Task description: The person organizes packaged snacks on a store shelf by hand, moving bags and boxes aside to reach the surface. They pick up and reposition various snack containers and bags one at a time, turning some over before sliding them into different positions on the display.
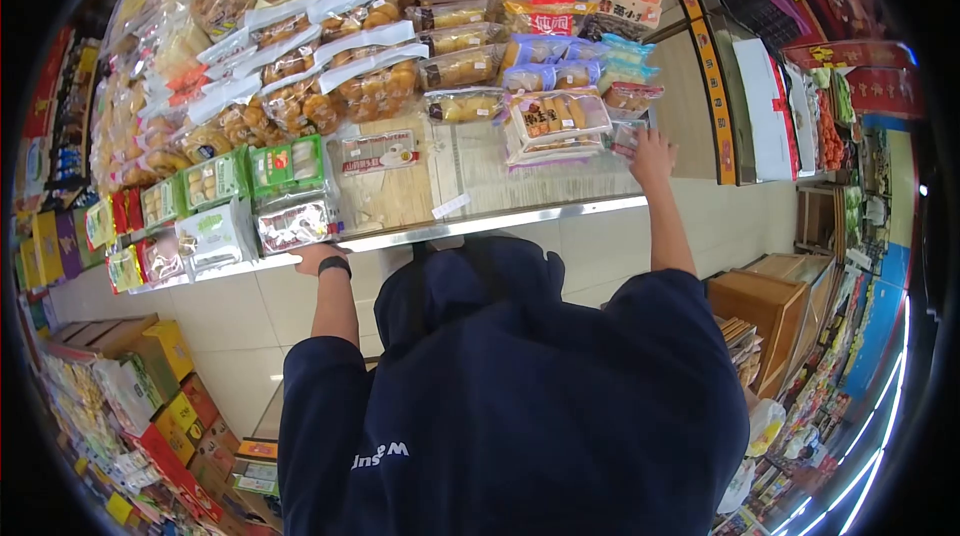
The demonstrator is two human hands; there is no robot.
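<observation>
- At the right end of the pale wooden shelf with a metal front rail [400,198], the right hand [652,156] reaches up with its fingers stretched out. Their tips touch a small clear plastic packet [627,136]. Whether the fingers actually pinch the packet cannot be told.
- That small packet lies well back from the rail, near the shelf's right edge. It is just beside a large clear pack of long golden rolls with a white label [556,120].
- At the shelf's front edge, left of the middle, the left hand [318,257] rests on the metal rail. A black wristband [334,265] sits on its wrist. The fingers are hidden by the rail, so how far the hand is closed, or whether it holds anything, cannot be told.
- Just above this hand, a silver foil packet [296,224] lies at the front edge. Green-rimmed boxes of pastries [288,166] sit behind it.
- Between the two hands the shelf carries a flat clear packet with a red and white label [378,151] and a small white tag [450,204] near the rail.
- Farther back, rows of clear bags of round golden buns with white header strips [370,84] fill the shelf. Light blue packets [622,56] lie towards the back right corner.
- Below the shelf, the person's dark navy hooded top [520,386] fills the foreground. A wooden crate [770,304] stands to its right.
</observation>
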